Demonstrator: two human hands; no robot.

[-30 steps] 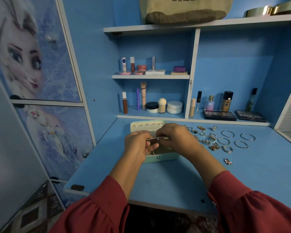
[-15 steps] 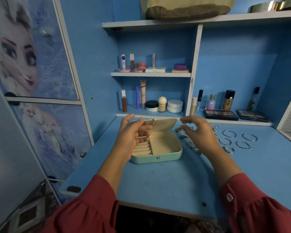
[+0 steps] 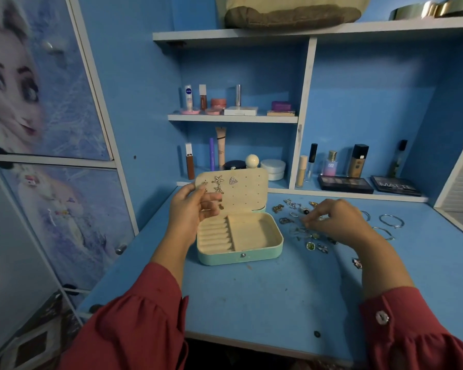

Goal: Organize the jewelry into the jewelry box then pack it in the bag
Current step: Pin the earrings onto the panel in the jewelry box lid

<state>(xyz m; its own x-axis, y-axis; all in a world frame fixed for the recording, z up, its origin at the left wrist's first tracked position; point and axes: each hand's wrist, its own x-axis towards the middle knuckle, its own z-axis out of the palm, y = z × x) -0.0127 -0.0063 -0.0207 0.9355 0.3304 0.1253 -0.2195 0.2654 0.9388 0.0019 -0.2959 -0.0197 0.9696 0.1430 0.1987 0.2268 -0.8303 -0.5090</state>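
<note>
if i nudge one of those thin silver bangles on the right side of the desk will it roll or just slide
The bangles lie flat on the desk, so a nudge would probably slide one rather than roll it. They look like thin wire hoops, so likely light and easily shifted. Lifted onto its edge, one could well roll away.

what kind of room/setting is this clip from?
Most likely a bedroom vanity or dressing nook in a home. Blue built-in shelves hold cosmetics such as a foundation bottle and eyeshadow palettes, an open jewelry box sits on the desk, and a cartoon-princess cupboard door stands alongside.
</note>
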